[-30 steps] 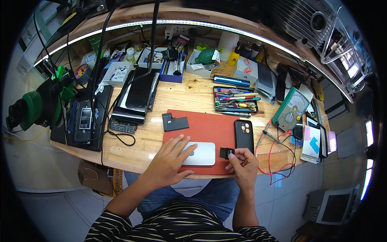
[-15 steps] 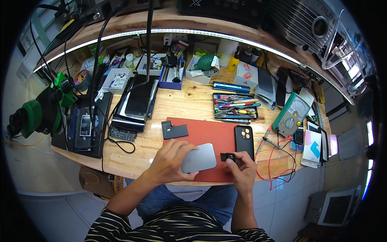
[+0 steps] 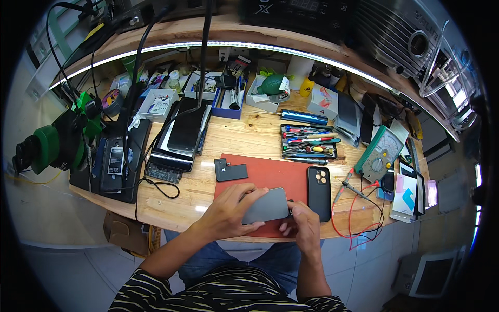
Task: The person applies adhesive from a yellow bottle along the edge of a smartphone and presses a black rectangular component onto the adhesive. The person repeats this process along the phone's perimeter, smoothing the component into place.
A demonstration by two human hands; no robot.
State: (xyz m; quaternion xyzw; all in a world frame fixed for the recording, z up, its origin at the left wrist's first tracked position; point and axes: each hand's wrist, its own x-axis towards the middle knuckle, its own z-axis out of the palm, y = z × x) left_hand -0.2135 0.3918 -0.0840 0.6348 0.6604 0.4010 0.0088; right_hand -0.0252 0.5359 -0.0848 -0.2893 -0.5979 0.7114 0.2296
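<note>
My left hand grips a flat grey phone-sized slab with rounded corners, thumb and fingers on its edges. It is held tilted above a red mat. At the slab's right edge my right hand is closed on a small black piece, now mostly hidden by the fingers. A black L-shaped battery-like part lies at the mat's upper left. On the mat's right side rests a black phone case with camera holes.
A tray of pens and screwdrivers stands behind the mat. To the right is a green analog multimeter with red and black leads. Stacked dark phones and cables sit at the left. A shelf with a light strip spans the back.
My right hand has brought the small black piece leftward to the slab's right edge, where fingers now mostly cover it. The slab has tilted and looks darker. The whole view has shifted slightly.
</note>
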